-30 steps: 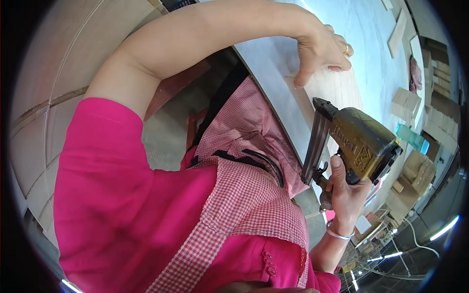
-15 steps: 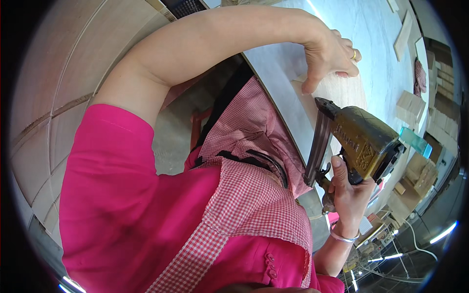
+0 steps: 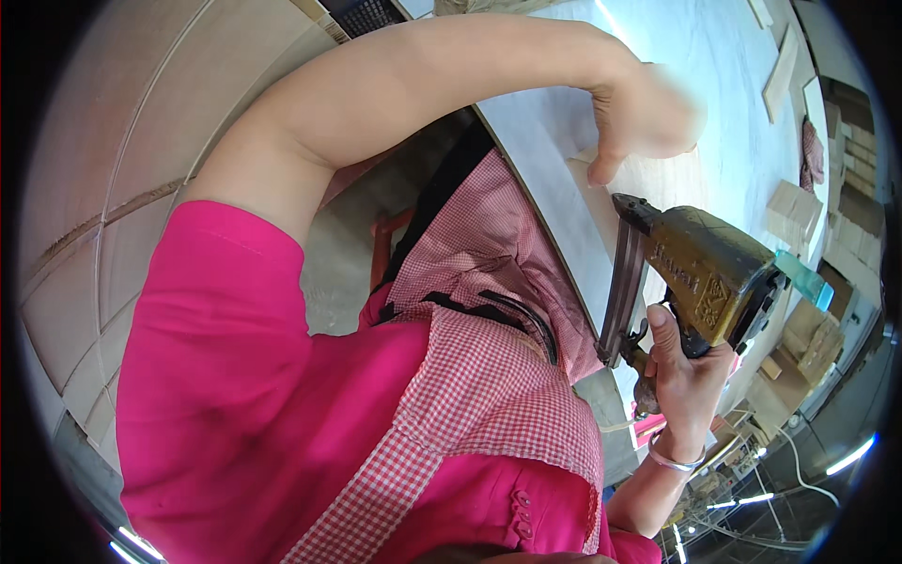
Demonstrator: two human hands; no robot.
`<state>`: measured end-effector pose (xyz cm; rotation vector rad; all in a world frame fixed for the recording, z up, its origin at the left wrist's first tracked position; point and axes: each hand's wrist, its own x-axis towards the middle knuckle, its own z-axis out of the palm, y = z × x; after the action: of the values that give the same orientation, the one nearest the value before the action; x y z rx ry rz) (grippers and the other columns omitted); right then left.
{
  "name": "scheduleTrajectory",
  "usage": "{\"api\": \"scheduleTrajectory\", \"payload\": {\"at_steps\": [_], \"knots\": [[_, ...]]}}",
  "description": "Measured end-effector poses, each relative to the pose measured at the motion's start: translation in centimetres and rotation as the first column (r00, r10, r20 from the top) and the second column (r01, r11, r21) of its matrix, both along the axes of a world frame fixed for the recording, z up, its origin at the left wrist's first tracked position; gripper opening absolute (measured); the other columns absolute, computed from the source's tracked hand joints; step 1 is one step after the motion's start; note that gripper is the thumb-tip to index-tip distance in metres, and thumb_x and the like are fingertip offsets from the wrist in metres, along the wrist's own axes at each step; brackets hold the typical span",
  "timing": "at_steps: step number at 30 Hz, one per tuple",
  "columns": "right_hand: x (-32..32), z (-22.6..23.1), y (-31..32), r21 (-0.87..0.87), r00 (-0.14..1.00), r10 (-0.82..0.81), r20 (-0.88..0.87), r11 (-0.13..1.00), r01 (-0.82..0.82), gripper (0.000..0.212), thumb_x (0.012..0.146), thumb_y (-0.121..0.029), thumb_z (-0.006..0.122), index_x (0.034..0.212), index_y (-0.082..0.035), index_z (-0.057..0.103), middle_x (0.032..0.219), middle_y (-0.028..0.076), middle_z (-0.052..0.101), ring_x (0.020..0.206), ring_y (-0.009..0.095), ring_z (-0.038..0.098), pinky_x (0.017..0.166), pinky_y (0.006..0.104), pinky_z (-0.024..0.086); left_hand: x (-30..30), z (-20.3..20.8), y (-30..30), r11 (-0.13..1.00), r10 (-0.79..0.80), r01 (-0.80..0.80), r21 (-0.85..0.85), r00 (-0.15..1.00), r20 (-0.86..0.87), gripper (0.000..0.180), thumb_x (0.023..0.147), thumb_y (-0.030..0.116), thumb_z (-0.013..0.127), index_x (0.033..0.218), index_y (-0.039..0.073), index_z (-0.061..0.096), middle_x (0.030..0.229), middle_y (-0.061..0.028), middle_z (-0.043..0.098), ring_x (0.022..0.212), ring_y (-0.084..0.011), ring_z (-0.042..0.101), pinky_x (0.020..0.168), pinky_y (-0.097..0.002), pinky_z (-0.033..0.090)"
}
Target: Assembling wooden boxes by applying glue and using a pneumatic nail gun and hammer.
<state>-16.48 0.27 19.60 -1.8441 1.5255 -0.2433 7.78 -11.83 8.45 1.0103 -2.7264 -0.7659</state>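
My left hand (image 3: 650, 113) reaches across onto a pale wooden board (image 3: 669, 179) lying on the worktable. Its thumb presses near the board's corner while the fingers curve over the far side; the fingertips are blurred. In my right hand (image 3: 693, 381) is a dark, yellow-brown nail gun (image 3: 700, 273), held by its grip with the thumb up along the near side. The gun's nose points toward the left thumb, beside the board, and its long magazine slants down toward me. Whether the nose touches the wood I cannot tell.
The light marbled worktable (image 3: 550, 117) has its edge running along my lap. Farther right are stacked wooden pieces (image 3: 792, 211), a translucent teal object (image 3: 806, 279) and a crumpled reddish cloth (image 3: 812, 150). Large wooden panels (image 3: 113, 150) stand at the left.
Both hands and the nail gun sit slightly farther right in view, along with the surroundings. The left fingers are now blurred. The grip on the nail gun is unchanged.
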Motion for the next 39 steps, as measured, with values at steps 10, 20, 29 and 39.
{"api": "scheduleTrajectory", "payload": {"at_steps": [10, 20, 29, 39], "knots": [[2.1, 2.2, 0.7, -0.028, 1.0, 0.009, 0.028, 1.0, -0.009, 0.024, 0.078, -0.009, 0.079, 0.096, 0.005, 0.069, 0.084, 0.012, 0.073, 0.074, 0.014, 0.068, 0.069, 0.0296, 0.053, 2.5, -0.5, 2.3, 0.995, 0.012, -0.027, -0.093, 0.987, -0.163, 0.071, 0.045, 0.038, 0.086, 0.097, 0.005, 0.049, 0.143, -0.0338, 0.033, 0.134, -0.047, 0.033, 0.109, -0.0509, 0.028], [-2.7, 2.0, 5.8, -0.059, 0.983, -0.023, 0.18, 0.998, 0.034, 0.028, 0.078, -0.01, 0.079, 0.098, 0.006, 0.066, 0.086, 0.01, 0.072, 0.075, 0.016, 0.068, 0.068, 0.03, 0.053, 5.9, -0.7, 24.6, 0.7, 0.692, -0.713, 0.036, 0.666, -0.278, 0.097, 0.046, 0.047, 0.089, 0.121, 0.002, 0.05, 0.143, -0.0269, 0.029, 0.134, -0.0456, 0.029, 0.111, -0.0518, 0.026], [-12.5, 1.7, 8.9, -0.399, 0.989, -0.146, 0.024, 0.906, 0.144, 0.036, 0.078, -0.006, 0.076, 0.108, 0.005, 0.059, 0.087, 0.009, 0.067, 0.075, 0.018, 0.064, 0.068, 0.031, 0.052, -10.8, -3.5, 24.7, 0.857, 0.496, -0.248, 0.452, 0.636, -0.591, 0.08, 0.081, 0.045, 0.076, 0.14, 0.001, 0.043, 0.133, -0.0209, 0.044, 0.126, -0.0323, 0.045, 0.104, -0.0392, 0.039], [-24.8, 2.4, 14.1, -0.19, 0.832, -0.552, 0.061, 0.812, 0.552, 0.052, 0.077, -0.005, 0.077, 0.121, 0.003, 0.05, 0.112, 0.012, 0.059, 0.094, 0.018, 0.058, 0.079, 0.0329, 0.049, -12.6, -6.5, -3.9, 0.646, 0.587, -0.678, 0.351, 0.147, -0.796, 0.027, 0.086, 0.03, 0.071, 0.094, 0.005, 0.069, 0.085, -0.0025, 0.069, 0.079, -0.0107, 0.061, 0.072, -0.0311, 0.05]]}}
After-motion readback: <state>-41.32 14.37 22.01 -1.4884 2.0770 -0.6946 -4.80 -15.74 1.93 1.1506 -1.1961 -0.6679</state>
